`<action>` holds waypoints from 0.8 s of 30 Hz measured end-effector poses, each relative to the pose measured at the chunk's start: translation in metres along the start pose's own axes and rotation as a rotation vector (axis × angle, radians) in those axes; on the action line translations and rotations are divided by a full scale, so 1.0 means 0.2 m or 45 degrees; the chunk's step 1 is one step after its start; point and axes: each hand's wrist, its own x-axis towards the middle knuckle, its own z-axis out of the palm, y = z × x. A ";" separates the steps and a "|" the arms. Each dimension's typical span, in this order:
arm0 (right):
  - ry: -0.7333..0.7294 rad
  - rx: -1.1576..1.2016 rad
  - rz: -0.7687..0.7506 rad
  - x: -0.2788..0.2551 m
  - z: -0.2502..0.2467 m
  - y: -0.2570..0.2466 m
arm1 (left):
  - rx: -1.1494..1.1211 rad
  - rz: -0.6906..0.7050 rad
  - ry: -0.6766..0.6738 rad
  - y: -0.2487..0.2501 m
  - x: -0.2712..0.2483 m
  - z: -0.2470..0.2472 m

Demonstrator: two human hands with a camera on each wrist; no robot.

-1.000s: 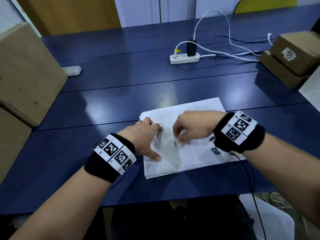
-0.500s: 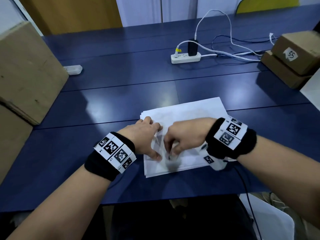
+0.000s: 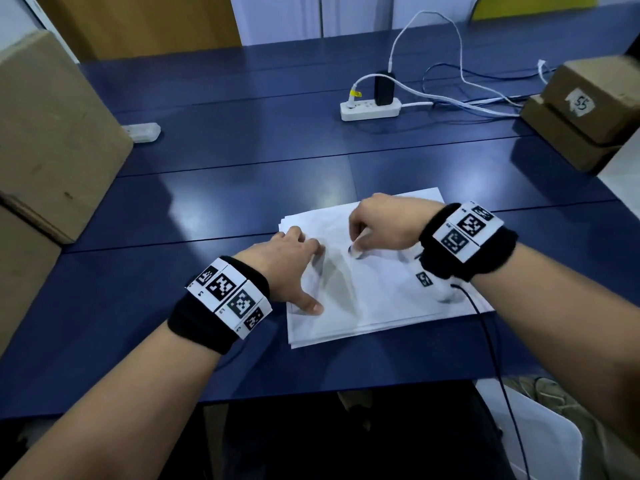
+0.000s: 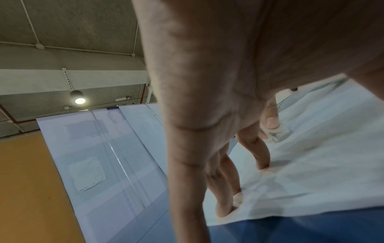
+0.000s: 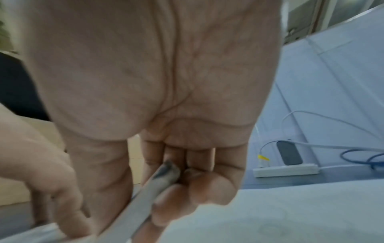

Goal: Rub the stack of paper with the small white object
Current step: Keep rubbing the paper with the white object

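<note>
Pinching the small white object (image 3: 354,250) between thumb and curled fingers (image 5: 204,185), the right hand (image 3: 384,225) held its smudged end down on the stack of paper (image 3: 377,306), near the middle of the top sheet. The left hand (image 3: 291,268) lay on the stack's left edge, its fingers (image 4: 254,152) spread fairly straight and pressing on the sheets, gripping nothing. The stack itself sat on the blue table (image 3: 207,209), close to the near edge, well apart from the white power strip (image 3: 370,109) beyond it.

The object looked light and fairly stiff (an eraser, to judge by the grey grime on its end), so a short grip close to the working end would probably keep it from bending or rolling. The paper seemed thin, limp and easily creased; soft ripples already showed in the top sheet. Loose sheets would likely slide on the glossy table, so holding them flat just beside the rubbed patch appeared the safer way, with strokes running away from the left hand.
</note>
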 end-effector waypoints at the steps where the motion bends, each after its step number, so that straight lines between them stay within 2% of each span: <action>1: 0.027 0.008 0.025 0.00 0.00 0.02 | -0.001 0.001 0.000 0.00 0.00 0.00; 2: 0.003 0.013 -0.002 -0.01 0.01 0.02 | 0.000 0.002 0.001 0.00 0.00 0.00; 6: -0.336 -0.011 -0.187 -0.09 0.05 -0.06 | -0.021 0.006 0.010 -0.01 0.01 0.01; 8: -0.233 -0.037 -0.149 -0.07 0.04 -0.05 | -0.023 0.008 0.004 -0.01 0.01 0.00; 10: -0.065 -0.016 -0.010 -0.02 0.00 0.01 | -0.022 0.006 0.005 -0.01 0.01 0.00; 12: 0.008 0.015 0.062 -0.01 0.00 0.05 | -0.023 0.002 0.007 -0.01 0.01 0.01; 13: -0.008 0.025 0.034 -0.03 0.00 0.05 | -0.024 0.001 0.011 -0.01 0.01 0.01; 17: -0.305 0.051 -0.128 -0.15 0.06 -0.04 | -0.050 0.006 0.013 -0.01 0.01 0.01; 18: -0.292 0.051 -0.122 -0.16 0.06 -0.04 | -0.052 0.008 0.007 0.00 0.01 0.01; 22: 0.000 -0.072 0.063 -0.09 -0.01 0.03 | -0.056 -0.001 0.001 0.00 0.00 0.00; 24: 0.023 -0.117 0.036 -0.08 -0.01 0.04 | -0.072 -0.012 -0.003 0.00 0.00 -0.01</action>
